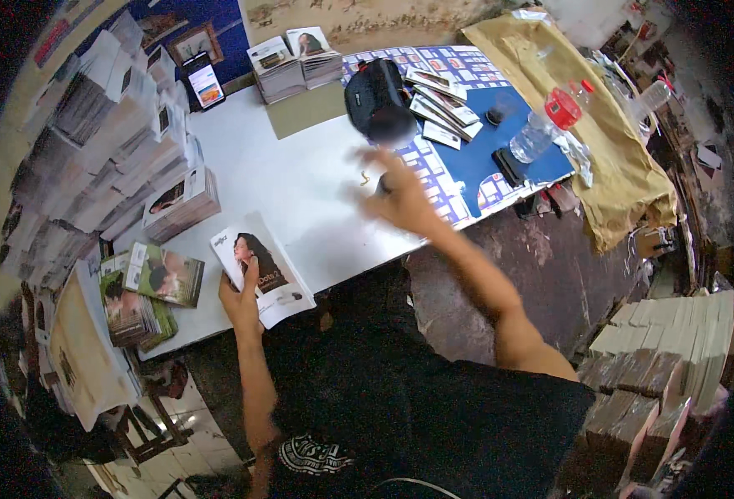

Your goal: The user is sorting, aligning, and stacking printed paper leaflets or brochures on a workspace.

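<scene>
My left hand (242, 301) grips the lower left edge of a small stack of white booklets (274, 287), its thumb lying across the cover. The cover carries a picture of a person with long dark hair. The stack rests at the front edge of the white table (259, 150). My right hand (400, 195), smeared by motion, is over the table's middle. A small dark round shape shows at its fingers; I cannot make out what it is or whether it is held. Close to those fingers, a small yellowish loop (364, 179) shows against the white surface.
Tall piles of booklets (93, 133) line the left side. Green booklets (163, 274) lie at the left front corner. Farther back are a phone (206, 86), more stacked booklets (288, 71) and a black case (374, 91). A red-capped clear plastic jar (536, 137) lies right.
</scene>
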`<state>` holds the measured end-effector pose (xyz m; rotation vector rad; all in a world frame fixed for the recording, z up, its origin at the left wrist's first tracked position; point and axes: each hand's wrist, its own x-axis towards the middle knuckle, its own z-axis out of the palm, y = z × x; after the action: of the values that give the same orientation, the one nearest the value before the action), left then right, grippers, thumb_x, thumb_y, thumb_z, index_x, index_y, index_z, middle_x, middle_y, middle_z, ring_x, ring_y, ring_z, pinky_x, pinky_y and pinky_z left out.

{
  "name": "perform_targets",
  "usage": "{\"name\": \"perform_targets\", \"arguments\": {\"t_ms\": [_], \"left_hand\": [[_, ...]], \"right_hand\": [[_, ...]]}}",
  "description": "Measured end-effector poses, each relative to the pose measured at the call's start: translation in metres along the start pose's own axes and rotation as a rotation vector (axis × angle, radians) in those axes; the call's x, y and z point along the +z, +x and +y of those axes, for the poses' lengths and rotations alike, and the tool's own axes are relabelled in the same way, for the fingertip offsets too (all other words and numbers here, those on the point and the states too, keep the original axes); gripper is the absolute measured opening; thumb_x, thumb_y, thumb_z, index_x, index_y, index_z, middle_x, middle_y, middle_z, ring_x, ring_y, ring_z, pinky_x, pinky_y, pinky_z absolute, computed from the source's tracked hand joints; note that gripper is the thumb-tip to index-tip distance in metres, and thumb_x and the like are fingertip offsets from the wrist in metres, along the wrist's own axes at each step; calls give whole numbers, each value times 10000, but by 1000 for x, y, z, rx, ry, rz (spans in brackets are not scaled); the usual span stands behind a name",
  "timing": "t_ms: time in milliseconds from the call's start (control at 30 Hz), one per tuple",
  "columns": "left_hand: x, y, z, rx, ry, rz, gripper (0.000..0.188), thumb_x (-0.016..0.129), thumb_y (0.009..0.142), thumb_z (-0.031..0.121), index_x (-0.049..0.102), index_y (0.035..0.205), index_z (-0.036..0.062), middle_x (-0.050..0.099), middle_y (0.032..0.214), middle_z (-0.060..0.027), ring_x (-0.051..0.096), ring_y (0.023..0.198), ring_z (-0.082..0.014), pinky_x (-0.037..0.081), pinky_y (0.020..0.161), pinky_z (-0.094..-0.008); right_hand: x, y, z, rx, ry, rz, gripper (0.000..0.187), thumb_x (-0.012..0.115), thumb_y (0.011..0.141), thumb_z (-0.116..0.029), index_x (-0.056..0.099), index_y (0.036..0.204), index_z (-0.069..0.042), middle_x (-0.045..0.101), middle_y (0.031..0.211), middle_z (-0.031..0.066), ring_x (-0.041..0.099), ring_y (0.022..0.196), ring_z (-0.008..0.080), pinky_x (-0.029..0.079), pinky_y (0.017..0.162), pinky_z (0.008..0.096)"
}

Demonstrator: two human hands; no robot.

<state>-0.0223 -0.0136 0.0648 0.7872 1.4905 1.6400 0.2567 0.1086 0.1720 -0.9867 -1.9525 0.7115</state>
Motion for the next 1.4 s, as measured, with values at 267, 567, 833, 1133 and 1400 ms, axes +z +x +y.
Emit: {"name": "perform_targets", "arguments": {"t_ms": [267,567,833,1133,1400], "left_hand": [[4,18,-25,-88,376,-26,449,774,821,245,613,1111,-59,676,1028,-125,635,910,-178,497,814,-320],[7,15,-29,-81,431,36,453,772,816,281,622,1075,-59,676,975,-119,632,880,-177,492,800,-308],[14,20,-18,-174,388,27,486,795,788,284,613,1078,-61,674,994,-141,636,892,-194,495,810,-311],[35,44,-28,-172,535,42,672,731,756,457,603,1112,-98,670,1041,-258,658,966,-361,498,856,-406],[22,45,-40,-205,533,-8,643,694,783,400,577,1150,-116,660,1047,-278,650,984,-367,494,853,-414]], "right_hand": [[-186,123,230,345,-865,-435,810,811,656,-344,483,1332,-42,629,1153,230,597,1089,393,490,925,431],[-154,97,293,314,-991,-414,827,840,553,-279,438,1229,-23,638,1082,266,650,985,395,539,837,469],[-155,71,273,248,-1225,-169,270,536,889,-192,509,1141,-98,596,1070,191,668,841,396,558,635,506],[-94,74,1,127,-1071,-48,380,609,842,-150,454,1172,-39,582,1060,221,618,945,442,508,739,527],[111,34,-18,-9,-819,-348,524,586,811,-110,405,1271,65,570,1049,264,654,746,423,533,622,534]]}}
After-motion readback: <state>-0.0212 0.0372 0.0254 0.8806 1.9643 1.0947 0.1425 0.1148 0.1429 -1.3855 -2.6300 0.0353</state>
